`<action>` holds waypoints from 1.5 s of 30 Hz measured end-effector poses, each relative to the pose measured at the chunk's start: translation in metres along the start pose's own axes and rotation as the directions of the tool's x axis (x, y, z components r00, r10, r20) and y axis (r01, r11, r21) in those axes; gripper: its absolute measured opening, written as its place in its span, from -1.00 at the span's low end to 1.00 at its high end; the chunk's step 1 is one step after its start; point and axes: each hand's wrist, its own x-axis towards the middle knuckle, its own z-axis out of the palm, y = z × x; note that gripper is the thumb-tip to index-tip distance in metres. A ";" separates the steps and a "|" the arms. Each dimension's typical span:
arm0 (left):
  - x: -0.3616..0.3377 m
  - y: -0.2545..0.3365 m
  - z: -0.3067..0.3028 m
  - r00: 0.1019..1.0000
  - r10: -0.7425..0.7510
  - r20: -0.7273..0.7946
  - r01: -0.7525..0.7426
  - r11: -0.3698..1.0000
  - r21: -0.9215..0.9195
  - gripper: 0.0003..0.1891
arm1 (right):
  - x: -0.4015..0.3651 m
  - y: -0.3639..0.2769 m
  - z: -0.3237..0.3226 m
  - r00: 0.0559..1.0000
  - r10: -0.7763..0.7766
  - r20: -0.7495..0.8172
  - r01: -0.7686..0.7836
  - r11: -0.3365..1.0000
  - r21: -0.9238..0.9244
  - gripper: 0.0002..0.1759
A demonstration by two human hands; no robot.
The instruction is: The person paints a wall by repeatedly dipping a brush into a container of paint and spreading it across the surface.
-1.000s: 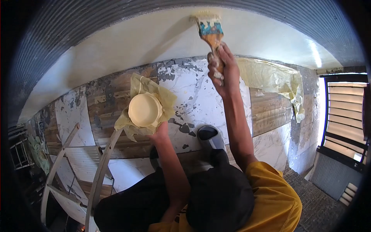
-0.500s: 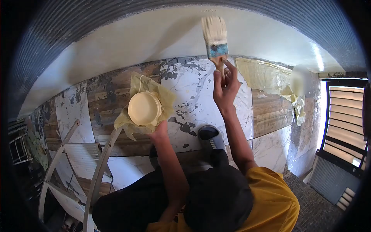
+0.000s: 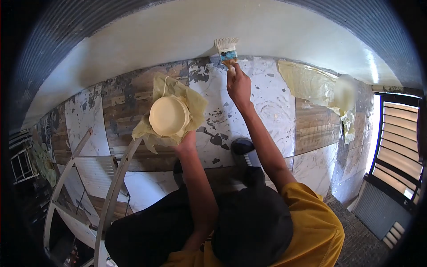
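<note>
My left hand [image 3: 187, 143] grips a round tub of cream paint [image 3: 167, 116] from its lower right side. A crumpled yellowish plastic sheet [image 3: 195, 108] is wrapped around the tub and sticks out past its rim. My right hand [image 3: 239, 89] is closed around the handle of a wide paintbrush [image 3: 228, 55] with a blue band. The brush's bristles are coated in cream paint and press against the pale wall [image 3: 178, 38], fanning out a little, just above its lower edge.
Marble- and wood-look tiles [image 3: 262, 111] with dark flaked patches border the wall. A ladder-like frame [image 3: 116, 187] stands at left. Plastic sheeting [image 3: 307, 84] hangs at right, near a louvred window [image 3: 398, 138]. My sandalled foot [image 3: 243, 147] shows between my arms.
My right hand has moved down and left, bringing the brush from above onto the wall, where its bristles now splay. My left hand with the paint tub has barely moved.
</note>
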 end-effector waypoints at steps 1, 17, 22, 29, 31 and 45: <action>0.000 0.001 -0.001 1.000 0.005 -0.011 -0.005 1.000 0.006 -0.32 | -0.004 0.006 0.003 0.997 0.047 0.064 -0.046 0.999 -0.027 -0.71; 0.000 0.012 0.005 0.996 0.087 0.012 -0.087 0.993 0.082 -0.37 | -0.045 -0.018 -0.088 0.885 0.379 0.270 -0.392 0.920 -0.006 -0.66; 0.000 0.019 0.001 0.995 0.007 0.102 -0.002 0.999 -0.053 -0.36 | -0.048 -0.016 -0.077 0.845 0.439 0.306 -0.507 0.838 0.199 -0.64; 0.007 0.026 -0.006 0.963 -0.005 0.270 0.025 0.997 -0.072 -0.35 | -0.056 -0.038 -0.089 0.613 0.522 0.592 -0.773 0.244 0.585 -0.71; 0.007 0.024 -0.003 0.970 0.024 0.243 -0.009 0.998 -0.062 -0.35 | -0.050 -0.037 -0.093 0.624 0.509 0.593 -0.771 0.275 0.575 -0.70; 0.005 0.024 -0.011 0.957 -0.051 0.285 0.081 0.992 -0.092 -0.33 | 0.035 -0.026 -0.019 0.572 0.464 0.676 -0.747 -0.045 0.663 -0.85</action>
